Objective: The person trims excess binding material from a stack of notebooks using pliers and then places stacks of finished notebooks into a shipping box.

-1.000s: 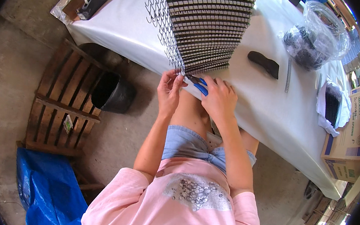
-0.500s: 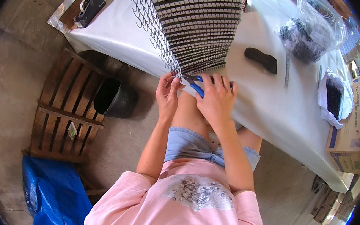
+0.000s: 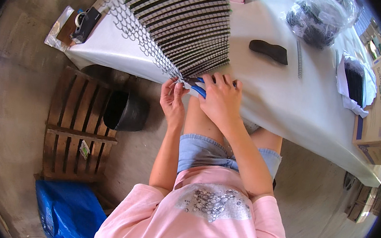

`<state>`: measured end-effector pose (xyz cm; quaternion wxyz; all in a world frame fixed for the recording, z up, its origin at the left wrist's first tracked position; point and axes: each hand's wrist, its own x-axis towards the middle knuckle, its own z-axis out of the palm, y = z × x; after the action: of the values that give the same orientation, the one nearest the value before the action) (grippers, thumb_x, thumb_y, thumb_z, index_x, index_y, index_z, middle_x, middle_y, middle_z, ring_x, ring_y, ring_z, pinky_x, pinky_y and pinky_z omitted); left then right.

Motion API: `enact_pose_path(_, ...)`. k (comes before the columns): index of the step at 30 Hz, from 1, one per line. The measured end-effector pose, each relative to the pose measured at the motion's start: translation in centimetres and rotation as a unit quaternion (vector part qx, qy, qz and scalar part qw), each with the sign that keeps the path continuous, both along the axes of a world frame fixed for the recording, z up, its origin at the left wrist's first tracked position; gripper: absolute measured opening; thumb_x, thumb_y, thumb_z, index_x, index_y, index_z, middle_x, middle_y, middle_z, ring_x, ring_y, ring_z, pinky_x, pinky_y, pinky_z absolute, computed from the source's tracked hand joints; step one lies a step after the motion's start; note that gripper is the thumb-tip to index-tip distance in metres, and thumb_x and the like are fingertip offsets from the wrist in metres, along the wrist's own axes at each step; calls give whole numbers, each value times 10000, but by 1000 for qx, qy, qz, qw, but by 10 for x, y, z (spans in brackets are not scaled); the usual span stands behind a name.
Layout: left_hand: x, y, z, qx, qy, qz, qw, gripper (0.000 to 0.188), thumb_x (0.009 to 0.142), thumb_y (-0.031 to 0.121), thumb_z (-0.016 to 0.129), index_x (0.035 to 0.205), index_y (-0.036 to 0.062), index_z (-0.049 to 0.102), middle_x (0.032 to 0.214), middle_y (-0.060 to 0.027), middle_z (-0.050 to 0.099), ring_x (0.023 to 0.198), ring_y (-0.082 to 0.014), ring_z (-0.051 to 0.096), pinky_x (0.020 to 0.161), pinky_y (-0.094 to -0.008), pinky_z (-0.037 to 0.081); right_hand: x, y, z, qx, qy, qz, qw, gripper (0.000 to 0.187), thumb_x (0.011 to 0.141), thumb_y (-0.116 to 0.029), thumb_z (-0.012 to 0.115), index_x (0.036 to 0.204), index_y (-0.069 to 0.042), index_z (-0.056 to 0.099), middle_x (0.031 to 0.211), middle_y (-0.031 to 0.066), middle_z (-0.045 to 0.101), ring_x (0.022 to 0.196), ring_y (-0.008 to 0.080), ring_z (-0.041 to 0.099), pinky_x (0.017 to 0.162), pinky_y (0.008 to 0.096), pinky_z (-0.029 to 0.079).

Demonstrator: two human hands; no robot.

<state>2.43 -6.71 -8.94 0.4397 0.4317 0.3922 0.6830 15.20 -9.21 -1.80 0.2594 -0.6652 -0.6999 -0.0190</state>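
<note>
A fanned stack of spiral-bound books (image 3: 181, 24) lies on the white-covered table, narrowing toward me. Grey wire coil ends (image 3: 132, 30) stick out along its left side. At the near corner, my left hand (image 3: 173, 101) is closed, thumb and fingertips pinching the end of the nearest coil. My right hand (image 3: 222, 97) is wrapped round blue-handled pliers (image 3: 198, 91), whose jaws point left to that same coil end, beside my left fingertips. The exact contact of the jaws with the wire is too small to make out.
A dark curved block (image 3: 269, 51), a loose coil (image 3: 299, 59) and a clear bag of black coils (image 3: 316, 23) lie on the tablecloth (image 3: 293, 101). A tape dispenser (image 3: 87, 25) sits at the left corner. Below stand a black bucket (image 3: 134, 112) and a wooden pallet (image 3: 77, 128).
The whole view has shifted a little, so the stack and table things sit further left. Both hands keep their hold at the near corner, the pliers staying at the coil end.
</note>
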Motion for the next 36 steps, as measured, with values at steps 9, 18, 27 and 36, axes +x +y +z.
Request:
enact_pose_path(9,2,1,-7,34,-1,7,999,244,922,114,532,1110,-38,499,986,-80,576,797,-98,559,703,-250,516,3,8,-11,-12,68,28,997,232,661,-148,656,890,-124,622,802,89,604,777,291,612,676,421,470)
enact_pose_path(18,15,-8,1,10,-64,50,997,224,939,208,510,1056,17,513,924,-53,567,831,-120,558,765,-257,500,2,8,-15,-42,88,26,995,286,642,-129,658,927,-131,638,791,102,605,735,313,620,649,434,501)
enact_pose_path(27,-31,7,-7,-124,-496,-189,838,208,846,92,447,976,-50,524,955,-141,583,912,-246,570,830,-342,524,7,0,-1,44,37,16,998,395,611,-161,727,988,-154,609,915,24,554,939,209,519,821,410,350)
enact_pose_path(36,-22,5,32,-100,-295,-133,941,306,872,188,548,1114,1,536,1026,-66,561,842,-142,525,757,-265,449,3,3,-4,97,12,3,995,243,625,-161,686,853,-135,606,867,26,536,895,195,515,799,428,341)
